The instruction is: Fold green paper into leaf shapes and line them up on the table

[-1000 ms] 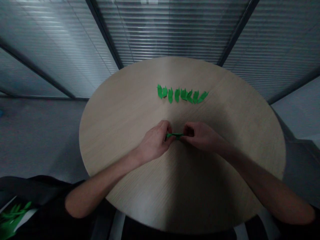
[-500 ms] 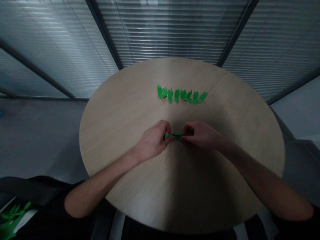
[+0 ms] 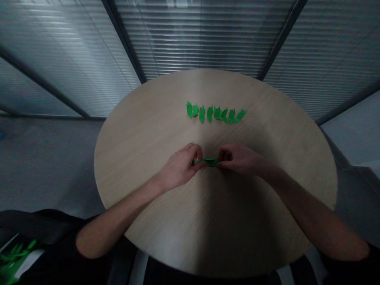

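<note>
In the head view, the left hand (image 3: 179, 166) reached in from the lower left, its back turned upward and its fingers curled, with the thumb pointing toward the other hand. It pinched the left end of a narrow green piece (image 3: 210, 162) between thumb and fingers. The right hand (image 3: 239, 159) came from the lower right, thumb low and fingers bent over into a loop, and gripped the piece's right end with the fingertips. The piece ran level across the gap between the hands, near the middle of a round wooden table (image 3: 133, 142); the fingers hid both its ends. Both forearms slanted in across the near part of the tabletop, hiding strips of it.

Beyond the hands, well apart from them, a row of green leaf-like pieces (image 3: 209, 114) lay on the wood, some touching or overlapping. Behind the table's far edge stood slatted blinds (image 3: 202, 39) between dark frame bars (image 3: 124, 43). Grey floor (image 3: 50, 158) showed at left. In the lower left corner, beside a dark sleeve (image 3: 65, 253), was a green leafy bunch (image 3: 14, 259), too dim to make out fully.
</note>
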The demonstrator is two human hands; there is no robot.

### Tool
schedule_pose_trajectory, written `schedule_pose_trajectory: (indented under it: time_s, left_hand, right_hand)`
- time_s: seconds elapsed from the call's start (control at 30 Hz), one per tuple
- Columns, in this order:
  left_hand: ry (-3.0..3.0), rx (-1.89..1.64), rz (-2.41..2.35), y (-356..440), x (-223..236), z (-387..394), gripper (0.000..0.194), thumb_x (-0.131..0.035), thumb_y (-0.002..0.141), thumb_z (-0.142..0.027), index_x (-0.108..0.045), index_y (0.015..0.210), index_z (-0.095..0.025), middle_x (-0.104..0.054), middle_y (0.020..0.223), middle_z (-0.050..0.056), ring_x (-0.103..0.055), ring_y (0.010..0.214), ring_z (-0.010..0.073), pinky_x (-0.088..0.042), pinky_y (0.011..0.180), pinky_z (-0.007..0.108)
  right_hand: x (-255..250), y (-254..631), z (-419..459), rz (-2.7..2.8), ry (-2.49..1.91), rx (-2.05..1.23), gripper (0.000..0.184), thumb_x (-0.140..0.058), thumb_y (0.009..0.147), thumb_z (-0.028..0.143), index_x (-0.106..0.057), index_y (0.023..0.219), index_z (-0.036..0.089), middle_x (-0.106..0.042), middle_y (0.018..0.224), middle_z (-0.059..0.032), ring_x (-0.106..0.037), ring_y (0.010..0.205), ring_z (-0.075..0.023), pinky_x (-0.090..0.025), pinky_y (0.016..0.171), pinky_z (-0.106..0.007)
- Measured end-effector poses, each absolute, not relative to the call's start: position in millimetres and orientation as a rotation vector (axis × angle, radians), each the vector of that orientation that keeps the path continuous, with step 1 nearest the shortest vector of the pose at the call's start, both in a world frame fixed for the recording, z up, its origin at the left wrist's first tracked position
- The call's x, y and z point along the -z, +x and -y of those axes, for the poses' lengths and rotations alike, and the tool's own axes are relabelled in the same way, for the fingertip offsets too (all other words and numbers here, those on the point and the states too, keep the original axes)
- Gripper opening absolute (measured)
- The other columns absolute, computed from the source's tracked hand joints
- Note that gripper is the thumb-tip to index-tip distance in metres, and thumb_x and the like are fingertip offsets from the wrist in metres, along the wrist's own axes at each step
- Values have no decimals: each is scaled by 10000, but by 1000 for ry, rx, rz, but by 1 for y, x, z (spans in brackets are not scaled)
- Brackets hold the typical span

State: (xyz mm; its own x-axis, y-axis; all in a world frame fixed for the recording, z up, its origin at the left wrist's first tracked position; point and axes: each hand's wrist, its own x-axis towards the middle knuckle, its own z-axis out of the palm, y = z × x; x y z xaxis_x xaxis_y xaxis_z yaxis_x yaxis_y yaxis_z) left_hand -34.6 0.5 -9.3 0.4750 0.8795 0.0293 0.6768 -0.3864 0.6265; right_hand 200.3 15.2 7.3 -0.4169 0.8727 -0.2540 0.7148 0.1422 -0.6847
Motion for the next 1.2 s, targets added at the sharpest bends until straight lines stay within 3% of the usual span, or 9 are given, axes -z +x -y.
schedule_pose_trajectory:
  time_s: [0.23,0.4,0.43,0.6,0.73,0.93,1.03,1.2]
  left_hand:
    - [2156,-493,-1283,-36,9,0,135,-695,912,-249,-566,910,-207,-605,854,2,-527,699,153,-351,613,286]
    - [2196,-493,-1256,-37,8,-1,113,-671,949,-285,-593,972,-207,-603,891,6,-546,721,156,-375,627,295]
    - [2199,-493,-1250,-38,8,-2,107,-664,955,-284,-599,990,-207,-601,904,7,-553,730,156,-385,635,297]
    - [2202,-539,-1266,-37,7,-2,161,-624,980,-286,-609,1116,-202,-587,1008,35,-569,741,152,-430,652,305]
    - [2138,-726,-1288,-35,6,1,213,-587,1010,-320,-568,1173,-184,-579,1016,47,-553,706,138,-458,655,306]
    - [1936,-866,-1175,-26,1,8,188,-563,1027,-364,-555,956,-190,-544,742,-26,-497,625,121,-397,574,258]
    - [1915,-893,-1115,-21,1,11,280,-572,1011,-357,-504,793,-196,-489,680,-38,-461,619,115,-368,567,249]
    - [1820,-911,-1077,-18,4,11,261,-559,1008,-369,-553,823,-185,-562,708,-14,-503,643,123,-379,579,251]
  right_hand:
    - [-7,201,-15,2225,-1584,-1119,79,-732,787,233,-665,791,191,-659,683,16,-585,624,-141,-386,560,-252]
    - [-8,202,-9,2258,-1501,-1086,405,-713,835,221,-663,1235,180,-638,757,33,-566,646,-141,-396,599,-262]
    - [-9,202,-7,2285,-1486,-1033,397,-686,856,205,-671,1253,189,-629,763,33,-563,655,-142,-394,616,-267]
    - [-10,196,2,2312,-1429,-831,183,-675,835,153,-731,1009,170,-659,938,-28,-567,747,-144,-416,702,-285]
    - [-8,195,1,2029,-1488,-1050,69,-670,824,202,-683,885,172,-625,785,1,-551,677,-141,-412,629,-281]
    - [-11,186,5,1574,-1376,-1400,242,-719,792,383,-622,916,199,-609,743,26,-549,593,-130,-437,541,-275]
    - [-11,180,10,1494,-1332,-1479,278,-739,775,409,-610,918,209,-626,735,21,-575,578,-135,-454,530,-276]
    - [-13,180,14,1503,-1234,-1396,277,-768,779,358,-626,976,224,-666,793,9,-620,663,-144,-488,578,-272]
